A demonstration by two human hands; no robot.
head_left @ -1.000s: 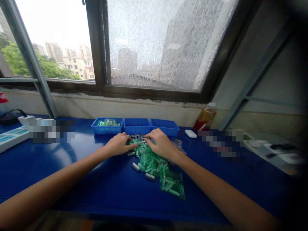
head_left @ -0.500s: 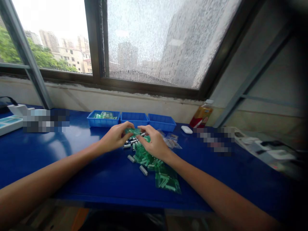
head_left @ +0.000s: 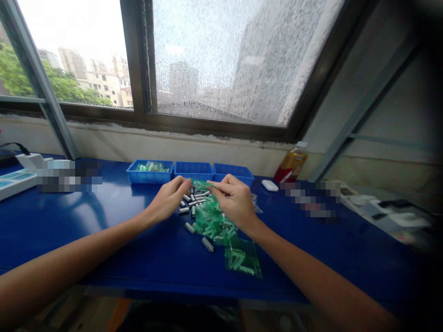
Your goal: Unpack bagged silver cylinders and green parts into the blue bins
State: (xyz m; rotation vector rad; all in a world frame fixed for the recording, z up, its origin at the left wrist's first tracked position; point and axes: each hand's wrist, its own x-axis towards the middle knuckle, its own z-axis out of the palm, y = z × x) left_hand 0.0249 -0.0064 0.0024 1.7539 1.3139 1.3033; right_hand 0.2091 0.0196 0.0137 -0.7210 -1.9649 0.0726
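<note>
Between my two hands is a small green plastic bag (head_left: 199, 185), raised above the table. My left hand (head_left: 172, 196) pinches its left end, and my right hand (head_left: 233, 198) grips its right edge between thumb and fingers. Below them lies a heap of green plastic bags (head_left: 211, 219), partly hidden by my right hand. Several short silvery cylinders (head_left: 207, 245) lie loose around the heap's left side and front. Closer to me, a flat green bag (head_left: 243, 258) has pale slim pieces showing through it.
Three blue bins (head_left: 150, 176) stand in a row behind my hands; green bags fill the left one. A white case (head_left: 270, 185) and a drink bottle (head_left: 291, 163) stand at the right back. A power strip (head_left: 17, 180) lies far left.
My right hand has turned and its fingers have closed on the green bag's edge. My left fingers have drawn together at the other end. The loose cylinders and heap stay put.
</note>
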